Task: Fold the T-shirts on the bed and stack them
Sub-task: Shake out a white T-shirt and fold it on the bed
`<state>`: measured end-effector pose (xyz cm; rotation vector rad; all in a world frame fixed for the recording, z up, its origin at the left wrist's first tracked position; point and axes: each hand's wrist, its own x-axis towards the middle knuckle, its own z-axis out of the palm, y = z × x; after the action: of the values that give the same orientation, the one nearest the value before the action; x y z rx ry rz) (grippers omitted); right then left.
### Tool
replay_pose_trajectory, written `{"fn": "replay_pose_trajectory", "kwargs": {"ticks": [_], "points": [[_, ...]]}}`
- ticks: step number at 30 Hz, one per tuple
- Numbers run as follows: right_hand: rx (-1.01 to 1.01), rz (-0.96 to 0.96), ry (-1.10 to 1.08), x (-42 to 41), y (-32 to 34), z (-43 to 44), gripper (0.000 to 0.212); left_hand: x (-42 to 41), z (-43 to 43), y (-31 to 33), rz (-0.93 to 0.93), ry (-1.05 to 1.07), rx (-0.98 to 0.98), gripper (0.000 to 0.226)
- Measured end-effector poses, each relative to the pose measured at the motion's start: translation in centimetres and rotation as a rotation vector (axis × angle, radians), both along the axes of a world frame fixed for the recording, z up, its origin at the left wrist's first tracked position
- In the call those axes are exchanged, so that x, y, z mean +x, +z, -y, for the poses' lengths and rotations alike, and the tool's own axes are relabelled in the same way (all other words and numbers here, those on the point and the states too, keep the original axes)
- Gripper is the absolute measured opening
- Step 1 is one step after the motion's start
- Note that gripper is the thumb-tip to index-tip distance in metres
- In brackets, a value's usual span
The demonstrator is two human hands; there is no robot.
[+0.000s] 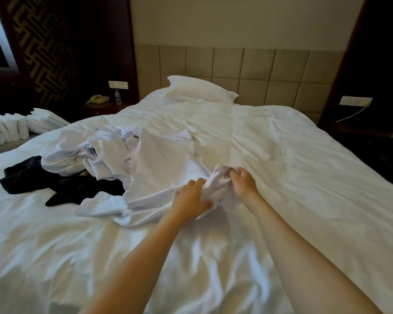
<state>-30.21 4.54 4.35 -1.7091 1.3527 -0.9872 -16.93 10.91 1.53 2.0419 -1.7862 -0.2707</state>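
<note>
Grip state: left hand (191,198) and right hand (244,182) both clenched on one bunched edge of a white T-shirt (166,171), knuckles close together, left hand slightly nearer the body.

Location of the T-shirt: on the bed (293,177), gathered end lifted in the grip, remainder spread loosely on the cover.

Governing relation: extends away from the grip toward the far left, long axis running from the hands up to the heap (89,152) of white garments, far end touching or overlapping it — cannot tell which. Judged next move: draw the shirt toward the near right, clear of the heap, before laying it flat; expect drag on neighbouring cloth.

Count: two hands; one T-shirt in the grip; several white garments in the heap, number not readable; dark garment (55,184) just beside the heap — one or more, cannot tell; one pillow (197,89); no folded stack visible on the bed.
</note>
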Motion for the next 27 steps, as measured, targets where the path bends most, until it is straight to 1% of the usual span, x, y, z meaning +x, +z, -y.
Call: {"fn": "replay_pose_trajectory", "kwargs": {"ticks": [1, 3, 6, 10, 11, 12, 13, 14, 15, 16, 17, 18, 19, 20, 21, 23, 25, 27], "points": [[0.012, 0.045, 0.000, -0.8, 0.2, -0.4, 0.029, -0.7, -0.4, 0.1, -0.005, -0.001, -0.039, 0.043], [0.024, 0.106, -0.010, -3.0, 1.0, -1.2, 0.024, -1.9, -1.2, 1.2, -0.166, -0.041, -0.082, 0.031], [0.041, 0.136, -0.049, -6.6, 2.7, -2.3, 0.018, -3.4, -1.9, 3.8, -0.386, -0.094, -0.119, 0.021], [0.186, 0.159, -0.016, -11.3, 5.1, -4.3, 0.015, -5.0, -1.9, 7.0, -0.508, -0.049, -0.236, 0.018], [0.209, 0.122, -0.006, -12.3, 5.7, -4.6, 0.015, -5.5, -1.9, 7.6, -0.526, -0.050, -0.257, 0.015], [0.210, 0.043, -0.002, -13.3, 6.1, -5.0, 0.019, -5.9, -1.9, 8.0, -0.546, -0.050, -0.270, 0.014], [0.192, -0.095, 0.004, -14.1, 6.3, -5.2, 0.026, -6.3, -2.1, 8.3, -0.562, -0.052, -0.275, 0.014], [0.164, -0.283, 0.012, -14.8, 6.4, -5.5, 0.035, -6.7, -2.1, 8.3, -0.565, -0.053, -0.274, 0.015], [0.136, -0.481, 0.018, -15.2, 6.2, -5.7, 0.041, -7.0, -2.2, 8.2, -0.545, -0.056, -0.270, 0.018], [0.097, -0.655, -0.010, -15.5, 5.8, -5.9, 0.041, -7.5, -2.3, 7.8, -0.502, -0.058, -0.260, 0.023], [0.039, -0.794, -0.058, -15.8, 5.3, -6.1, 0.037, -8.0, -2.5, 7.4, -0.453, -0.060, -0.253, 0.026], [-0.032, -0.878, -0.106, -15.9, 4.7, -6.4, 0.029, -8.4, -2.6, 6.9, -0.420, -0.057, -0.247, 0.024], [-0.091, -0.917, -0.143, -16.2, 4.2, -6.6, 0.019, -8.8, -2.7, 6.4, -0.398, -0.055, -0.233, 0.019], [-0.126, -0.916, -0.167, -16.4, 3.7, -6.8, 0.009, -9.1, -2.9, 5.9, -0.363, -0.055, -0.209, 0.014], [-0.132, -0.889, -0.184, -16.8, 3.2, -6.8, 0.013, -9.3, -3.1, 5.5, -0.305, -0.066, -0.166, 0.017], [-0.061, -0.743, -0.225, -17.6, 2.4, -6.8, 0.025, -9.3, -3.4, 4.7, -0.172, -0.113, -0.039, 0.022], [0.017, -0.607, -0.262, -18.4, 1.7, -6.7, 0.025, -9.1, -3.8, 3.7, -0.073, -0.151, 0.058, 0.024], [0.061, -0.585, -0.269, -18.9, 1.0, -6.6, 0.021, -8.7, -4.2, 2.7, -0.009, -0.164, 0.142, 0.031]]}}
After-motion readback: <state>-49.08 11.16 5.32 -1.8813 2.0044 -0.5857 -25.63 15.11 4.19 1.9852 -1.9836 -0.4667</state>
